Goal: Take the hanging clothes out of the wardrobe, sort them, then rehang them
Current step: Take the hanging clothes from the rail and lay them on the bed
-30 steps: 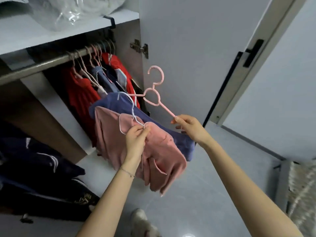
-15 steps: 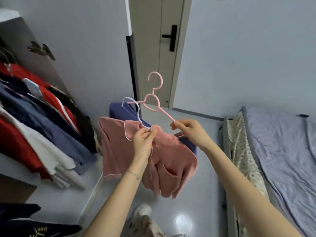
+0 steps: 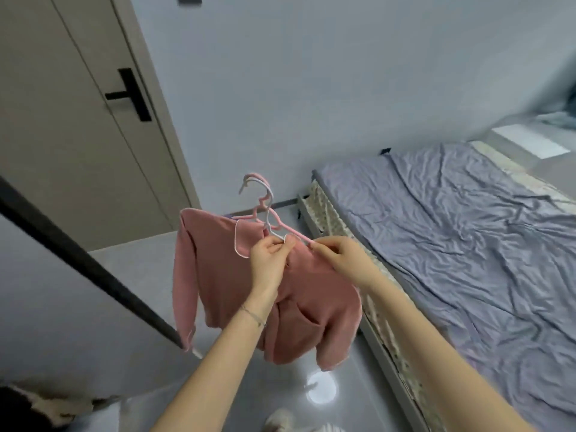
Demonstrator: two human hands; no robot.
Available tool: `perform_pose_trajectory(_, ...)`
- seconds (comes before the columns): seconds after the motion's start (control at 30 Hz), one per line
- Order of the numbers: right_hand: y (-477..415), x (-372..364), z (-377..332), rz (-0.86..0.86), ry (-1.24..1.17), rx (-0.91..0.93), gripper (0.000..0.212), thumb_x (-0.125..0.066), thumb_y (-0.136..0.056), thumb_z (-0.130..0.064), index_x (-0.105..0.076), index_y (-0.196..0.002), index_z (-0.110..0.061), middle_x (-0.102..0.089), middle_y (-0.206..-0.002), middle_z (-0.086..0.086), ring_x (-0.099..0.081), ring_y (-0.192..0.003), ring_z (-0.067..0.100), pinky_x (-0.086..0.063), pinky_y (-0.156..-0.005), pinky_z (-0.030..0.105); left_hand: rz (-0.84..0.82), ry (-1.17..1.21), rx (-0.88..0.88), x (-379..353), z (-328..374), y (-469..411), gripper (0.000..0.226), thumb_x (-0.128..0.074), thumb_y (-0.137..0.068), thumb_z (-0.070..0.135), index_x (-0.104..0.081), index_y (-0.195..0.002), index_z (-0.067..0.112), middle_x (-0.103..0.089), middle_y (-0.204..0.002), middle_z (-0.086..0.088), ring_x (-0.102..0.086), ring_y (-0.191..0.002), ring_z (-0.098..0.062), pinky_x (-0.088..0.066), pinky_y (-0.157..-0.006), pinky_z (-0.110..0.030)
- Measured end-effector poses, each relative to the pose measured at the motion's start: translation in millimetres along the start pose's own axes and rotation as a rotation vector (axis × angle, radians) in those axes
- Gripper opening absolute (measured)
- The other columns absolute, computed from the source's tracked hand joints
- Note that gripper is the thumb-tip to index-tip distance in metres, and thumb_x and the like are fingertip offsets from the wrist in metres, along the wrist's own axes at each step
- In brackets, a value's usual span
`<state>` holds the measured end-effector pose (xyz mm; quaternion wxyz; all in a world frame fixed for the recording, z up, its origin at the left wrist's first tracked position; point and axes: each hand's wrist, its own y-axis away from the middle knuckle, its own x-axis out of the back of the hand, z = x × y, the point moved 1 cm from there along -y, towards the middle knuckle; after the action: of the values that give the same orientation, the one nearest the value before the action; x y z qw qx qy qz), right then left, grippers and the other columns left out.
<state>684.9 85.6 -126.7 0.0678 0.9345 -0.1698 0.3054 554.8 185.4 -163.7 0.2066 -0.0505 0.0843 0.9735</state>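
Head view, single entry. Item: pink top [image 3: 218,275], long-sleeved with pale piping at the collar, carried in mid-air in front of the person, above the floor [image 3: 131,275] and near the side of the bed [image 3: 467,244], with the room door [image 3: 78,135] behind at left. Supports: a white hanger [image 3: 270,210] and a pink hanger [image 3: 253,215], hooks nested together. Left hand [image 3: 269,260]: fingers curled, pinching the white hanger at the collar. Right hand [image 3: 343,260]: fingers curled, pinching the near end of the pink hanger's arm. Judged purpose: gripping the hangers, not the cloth, keeps the top hanging and uncreased; the two-handed hold keeps the pair level and together, probably for setting down on the bed to sort. Orientation: hooks point up and away from the person; hanger bars run from far left to near right; the top's long axis hangs downward, one sleeve trailing at left, hem lowest.
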Motion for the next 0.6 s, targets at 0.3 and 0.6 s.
perform_pose_trajectory(0.3,34,53,53,0.393,0.031,-0.231,0.023,-0.068,-0.078,-0.013,-0.067,-0.084,-0.036,-0.067,-0.074,-0.012,-0.056,-0.069,0.002,-0.039,-0.061,0.021,-0.456,-0.169,-0.001,-104,1,-32,0.037,-0.069,-0.090,0.019,-0.054,-0.075,-0.012,-0.054,-0.063,-0.016,-0.045,-0.064,-0.024,-0.040,-0.064,-0.041)
perform_pose_trajectory(0.6,87,152,113,0.665,-0.152,-0.351,0.018,-0.070,-0.083,-0.011,-0.075,-0.088,-0.028,-0.070,-0.075,-0.015,-0.055,-0.069,-0.004,-0.040,-0.064,0.015,-0.454,-0.674,-0.616,-207,18,-97,0.023,-0.069,-0.088,0.031,-0.064,-0.105,0.017,-0.067,-0.105,-0.004,-0.061,-0.100,-0.021,-0.042,-0.084,-0.018)
